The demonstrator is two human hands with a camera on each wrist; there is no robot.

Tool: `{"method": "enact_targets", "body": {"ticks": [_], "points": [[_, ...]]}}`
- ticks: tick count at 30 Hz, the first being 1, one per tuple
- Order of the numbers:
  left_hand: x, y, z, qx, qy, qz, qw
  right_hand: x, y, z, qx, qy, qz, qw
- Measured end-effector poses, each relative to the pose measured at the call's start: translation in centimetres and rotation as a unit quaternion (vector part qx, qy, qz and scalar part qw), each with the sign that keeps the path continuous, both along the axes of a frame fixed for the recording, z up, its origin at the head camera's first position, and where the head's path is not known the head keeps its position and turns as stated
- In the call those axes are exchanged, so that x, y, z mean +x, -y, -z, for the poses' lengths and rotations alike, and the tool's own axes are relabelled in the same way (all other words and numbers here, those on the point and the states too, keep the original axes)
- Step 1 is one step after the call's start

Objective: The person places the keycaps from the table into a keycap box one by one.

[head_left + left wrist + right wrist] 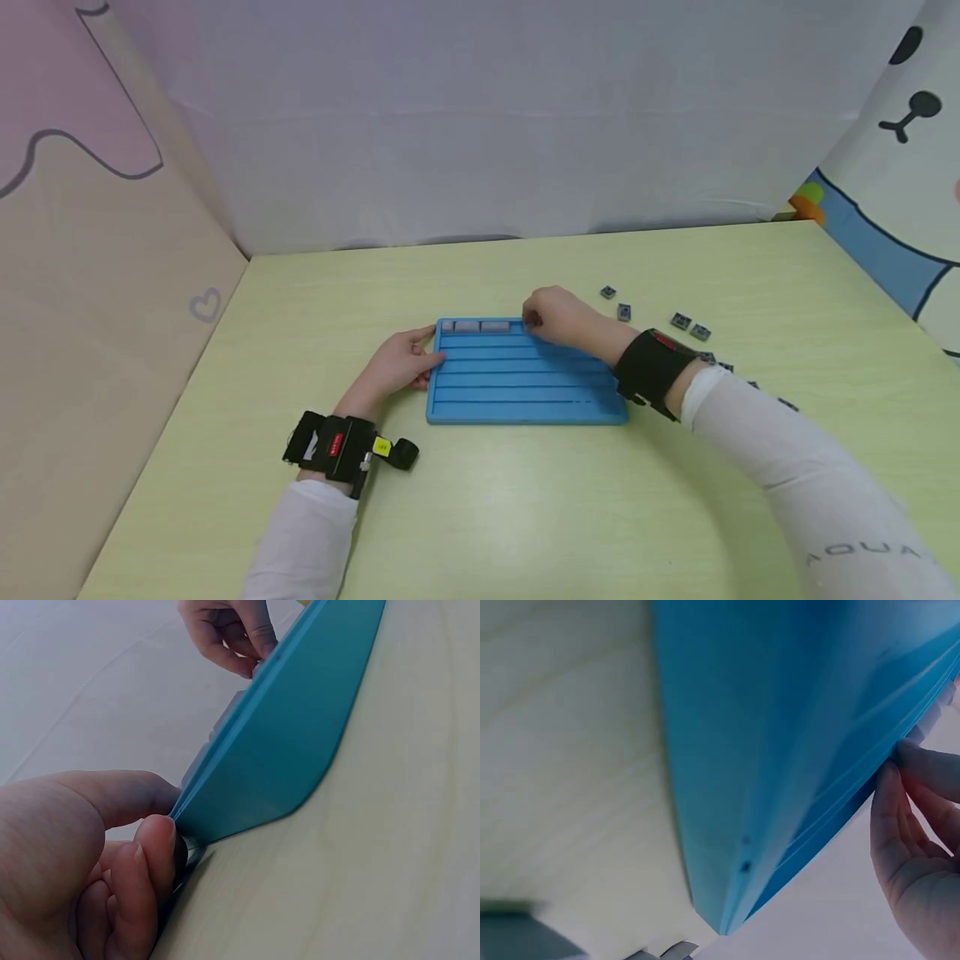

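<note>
A blue ridged tray (525, 396) lies on the table, its long grooves running side to side. My left hand (401, 362) grips its left edge, thumb on the rim and index finger at the far corner. Several grey keycap-like pieces (480, 327) sit at the left end of the farthest groove. Over that same groove, further right, is my right hand (562, 317). Its thumb and fingertips pinch a small grey keycap-like piece (259, 667), mostly hidden by the fingers. In the right wrist view the fingertips (909, 754) meet at the tray's far rim.
Several loose grey pieces (681, 320) lie scattered on the table (480, 517) right of the tray, some partly behind the right forearm. A pale cloth wall (510, 167) stands behind the table. A black strap end (403, 454) sticks out from the left wrist band.
</note>
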State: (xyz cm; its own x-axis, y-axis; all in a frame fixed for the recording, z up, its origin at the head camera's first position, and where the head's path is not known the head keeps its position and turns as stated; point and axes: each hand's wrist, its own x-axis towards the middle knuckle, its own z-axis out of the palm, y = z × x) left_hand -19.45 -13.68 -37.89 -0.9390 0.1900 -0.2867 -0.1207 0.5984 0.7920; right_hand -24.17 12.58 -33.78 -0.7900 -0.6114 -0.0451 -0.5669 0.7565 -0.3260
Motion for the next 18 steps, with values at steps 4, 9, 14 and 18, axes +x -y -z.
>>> {"method": "enact_targets", "body": {"ticks": [4,9,14,18], "points": [[-0.02,-0.02,-0.01,-0.001,-0.001,-0.002,1.0,-0.08,-0.09,0.22,-0.012,0.006,-0.001,1.0],[-0.1,-0.02,0.1,0.001,0.0,-0.003,1.0,-0.07,-0.08,0.25,-0.016,0.008,0.002,1.0],[-0.16,0.03,0.19,0.001,0.001,-0.004,1.0,-0.05,0.22,0.12,-0.015,0.014,0.015,1.0],[-0.17,0.01,0.22,-0.001,0.0,-0.003,1.0,-0.11,0.38,0.09,-0.008,0.014,0.019,1.0]]}}
